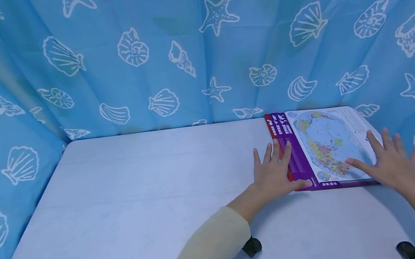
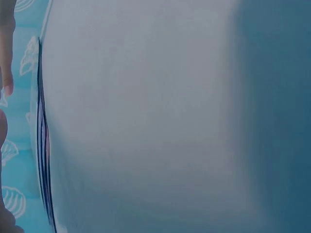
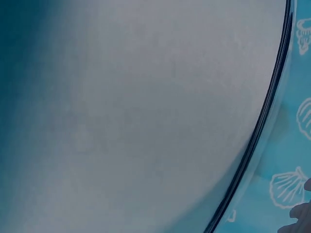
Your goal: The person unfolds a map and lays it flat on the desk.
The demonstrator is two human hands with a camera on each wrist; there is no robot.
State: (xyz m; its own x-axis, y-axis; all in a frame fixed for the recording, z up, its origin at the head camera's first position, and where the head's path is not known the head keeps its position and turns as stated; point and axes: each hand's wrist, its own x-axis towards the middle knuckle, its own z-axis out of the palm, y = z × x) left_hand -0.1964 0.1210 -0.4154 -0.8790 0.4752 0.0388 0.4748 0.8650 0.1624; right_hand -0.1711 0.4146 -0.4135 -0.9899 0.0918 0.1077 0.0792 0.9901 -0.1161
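A stack of thin map boards point(image 1: 331, 141) lies flat at the table's back right corner. The top one carries a world map with a purple border, and a red edge point(image 1: 270, 124) peeks out on its left. Over the left border, my left hand point(image 1: 274, 175) spreads its fingers, thumb at the near left corner. My right hand point(image 1: 397, 163) is spread at the right side, its thumb over the map's lower right part. Seen edge-on, the layered sides point(image 2: 43, 145) show in the left wrist view, and a dark edge point(image 3: 257, 131) in the right wrist view.
The white table point(image 1: 130, 201) extends far to the left. A blue curtain point(image 1: 182, 54) with white shells and starfish hangs behind it and along both sides. Black devices point(image 1: 252, 247) sit at both wrists, beside beige sleeves point(image 1: 214, 242).
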